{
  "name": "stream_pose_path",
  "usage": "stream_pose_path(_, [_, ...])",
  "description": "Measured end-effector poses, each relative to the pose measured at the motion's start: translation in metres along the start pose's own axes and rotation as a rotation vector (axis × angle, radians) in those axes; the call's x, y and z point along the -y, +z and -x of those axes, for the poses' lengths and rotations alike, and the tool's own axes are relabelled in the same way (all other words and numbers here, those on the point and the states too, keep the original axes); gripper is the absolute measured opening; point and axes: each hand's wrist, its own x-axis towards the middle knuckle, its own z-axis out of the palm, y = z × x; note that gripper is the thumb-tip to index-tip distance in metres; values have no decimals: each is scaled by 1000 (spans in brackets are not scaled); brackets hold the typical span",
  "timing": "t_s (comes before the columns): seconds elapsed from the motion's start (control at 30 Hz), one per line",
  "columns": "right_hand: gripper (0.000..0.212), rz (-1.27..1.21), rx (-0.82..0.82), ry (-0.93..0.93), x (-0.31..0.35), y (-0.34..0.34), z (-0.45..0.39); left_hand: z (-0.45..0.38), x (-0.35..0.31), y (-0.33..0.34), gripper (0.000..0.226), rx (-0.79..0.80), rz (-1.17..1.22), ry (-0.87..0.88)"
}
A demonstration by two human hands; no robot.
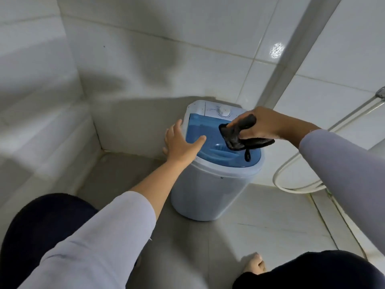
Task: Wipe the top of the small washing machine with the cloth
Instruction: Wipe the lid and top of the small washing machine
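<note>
- Pale plastic washing machine [208,188], under both my hands; blue lid [206,132] shows no wiped streak I can tell.
- My left hand [181,140], fingers spread, bracing its near rim.
- My right hand [260,125] clenched around the black cloth [235,136], bunched over the lid; wiping largely ahead, I judge.

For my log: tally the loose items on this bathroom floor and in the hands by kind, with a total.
Small white washing machine with blue translucent lid: 1
Dark crumpled cloth, gripped in the right hand: 1
White flexible hose on the floor: 1
Total: 3
The left hand holds nothing; it rests open on the machine's edge.
</note>
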Motion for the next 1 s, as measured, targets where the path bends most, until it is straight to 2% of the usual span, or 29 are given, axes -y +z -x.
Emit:
stream_pose_path(0.23, [26, 302, -19, -300, 5, 15, -46, 47, 23, 14, 125, 83, 15, -139])
stream_pose_path(0.4, [48, 381, 0, -524, 3, 33, -54, 49, 28, 20, 135, 72, 15, -183])
stream_pose_path(0.53, [47, 415, 91, -664, -7, 59, -58, 46, 33, 21, 139, 63, 7, -207])
stream_pose_path(0.67, [44, 478, 145, -726, -17, 71, -57, 44, 36, 22, 141, 73, 30, -203])
stream_pose_path(1.0, [37, 490, 69, -767, -8, 85, -72, 35, 41, 18, 144, 165, 35, -201])
